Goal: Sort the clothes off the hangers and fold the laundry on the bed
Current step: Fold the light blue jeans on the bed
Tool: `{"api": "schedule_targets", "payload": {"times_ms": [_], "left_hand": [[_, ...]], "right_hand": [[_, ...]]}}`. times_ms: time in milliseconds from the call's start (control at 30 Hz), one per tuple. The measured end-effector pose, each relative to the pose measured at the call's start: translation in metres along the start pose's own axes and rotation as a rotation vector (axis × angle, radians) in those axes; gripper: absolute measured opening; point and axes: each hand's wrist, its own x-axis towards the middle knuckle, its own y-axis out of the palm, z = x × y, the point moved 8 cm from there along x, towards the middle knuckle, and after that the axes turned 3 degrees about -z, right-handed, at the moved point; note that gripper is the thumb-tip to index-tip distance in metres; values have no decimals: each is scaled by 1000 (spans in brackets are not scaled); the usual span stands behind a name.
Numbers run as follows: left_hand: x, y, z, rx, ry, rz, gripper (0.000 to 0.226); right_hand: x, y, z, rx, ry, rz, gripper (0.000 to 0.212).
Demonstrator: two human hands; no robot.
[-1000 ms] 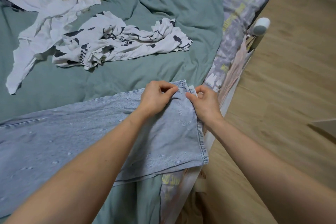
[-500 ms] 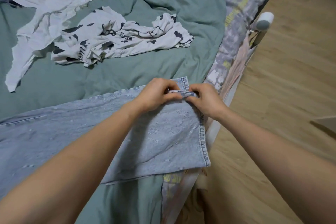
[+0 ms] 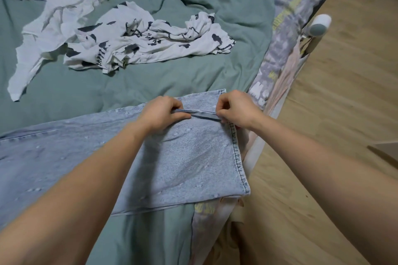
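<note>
Left hand [image 3: 160, 115], right hand [image 3: 235, 109] pinch jeans [image 3: 189, 157] seam, probably inner, between fingertips.

Head view, looking down, close over bed [image 3: 183, 75].

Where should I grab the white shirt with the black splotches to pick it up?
Probably the bunched ridge on the splotched shirt, nearest its right end. It stands up off the green bedcover, so fingers coming from above can pinch it.

Large letters print the bed's side cover [image 3: 280, 49], but none read clearly
</note>
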Motion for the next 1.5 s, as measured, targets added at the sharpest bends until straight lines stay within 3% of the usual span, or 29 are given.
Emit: {"api": "schedule_targets", "payload": {"times_ms": [133,233,433,600,733,867,1067,1167,1300,1400,1500], "left_hand": [[-11,-6,9,70,54,31,44],[-19,-5,14,94,58,59,46],[-36,-33,62,503,-178,-15,55],[-25,-29,75,605,-284,-51,35],[-24,-18,77,435,-289,-157,31],[-31,-23,72,307,-148,-239,29],[-24,-32,75,251,-157,-103,30],[-21,-40,78,227,-202,-140,31],[-18,-30,79,213,-257,-179,31],[-17,-18,90,-3,-332,-166,24],[-19,-29,98,-131,-275,-214,24]], "right_hand": [[14,18,11,-179,-135,72,1],[29,11,5,-215,-94,-36,11],[45,24,10,-277,-155,-70,11],[57,35,11,-294,-90,-138,15],[65,38,3,-355,-89,-68,20],[65,30,3,-359,-106,-30,28],[40,7,11,-310,-239,-155,25],[37,-7,17,-284,-298,-239,25],[52,2,-1,-328,-123,-240,22],[62,22,-9,-424,25,-222,16],[66,28,-4,-496,14,-255,17]]}}
